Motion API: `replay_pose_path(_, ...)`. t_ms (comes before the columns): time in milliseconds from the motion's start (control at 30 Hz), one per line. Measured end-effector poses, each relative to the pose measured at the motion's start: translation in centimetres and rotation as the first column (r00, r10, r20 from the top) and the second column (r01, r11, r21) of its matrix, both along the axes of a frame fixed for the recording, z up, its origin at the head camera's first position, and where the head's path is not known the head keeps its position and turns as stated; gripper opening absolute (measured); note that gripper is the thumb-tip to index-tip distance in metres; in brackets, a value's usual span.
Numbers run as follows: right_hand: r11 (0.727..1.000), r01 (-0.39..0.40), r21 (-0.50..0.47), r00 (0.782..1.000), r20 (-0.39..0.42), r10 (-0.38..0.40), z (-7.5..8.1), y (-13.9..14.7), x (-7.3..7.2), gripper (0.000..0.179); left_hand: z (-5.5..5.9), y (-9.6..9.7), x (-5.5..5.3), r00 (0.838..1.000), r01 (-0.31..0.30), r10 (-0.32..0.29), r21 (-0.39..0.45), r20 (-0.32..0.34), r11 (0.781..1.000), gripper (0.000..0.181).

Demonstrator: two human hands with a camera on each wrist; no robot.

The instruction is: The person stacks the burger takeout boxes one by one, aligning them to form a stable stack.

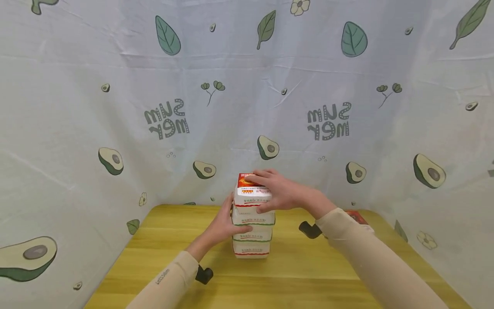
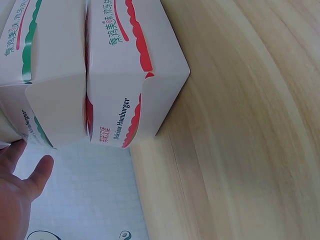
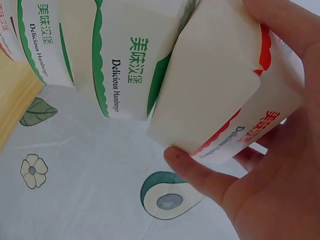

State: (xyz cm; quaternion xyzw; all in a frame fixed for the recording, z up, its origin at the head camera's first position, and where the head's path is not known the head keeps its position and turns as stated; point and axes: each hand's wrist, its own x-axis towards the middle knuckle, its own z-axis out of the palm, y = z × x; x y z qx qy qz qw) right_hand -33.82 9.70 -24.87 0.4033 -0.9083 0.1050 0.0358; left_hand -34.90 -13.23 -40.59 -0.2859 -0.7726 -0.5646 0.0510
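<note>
Several white hamburger boxes with red or green trim stand stacked on the table, with a red-trimmed bottom box point(image 1: 251, 249) point(image 2: 117, 75). At the top is a red-trimmed hamburger box point(image 1: 252, 197) point(image 3: 210, 85), its lid printed red and orange. My right hand point(image 1: 283, 191) point(image 3: 280, 185) grips this top box, thumb on the near side and fingers over the lid. In the right wrist view it sits tilted against the green-trimmed box point(image 3: 132, 60) below. My left hand point(image 1: 221, 223) point(image 2: 15, 192) rests against the stack's left side with fairly straight fingers; some fingertips are hidden.
A wooden table point(image 1: 308, 266) carries the stack. Near its right back corner lies a red-topped item point(image 1: 356, 216), partly hidden by the right sleeve. A pale curtain point(image 1: 239, 120) with avocado and leaf prints hangs behind the table.
</note>
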Motion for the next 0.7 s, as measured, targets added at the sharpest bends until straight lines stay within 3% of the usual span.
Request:
replay_pose_path(433,1.000,0.001,-0.008,1.000,0.031,-0.001,0.00,0.04,-0.08,0.087,0.24,0.26,-0.16,0.997,0.070,-0.069,0.023,-0.045,0.997,0.097)
replay_pose_path(700,1.000,0.011,0.003,1.000,0.022,-0.011,-0.15,0.28,-0.10,0.087,0.35,0.18,0.48,1.000,0.022,-0.022,0.002,0.022,1.000,0.110)
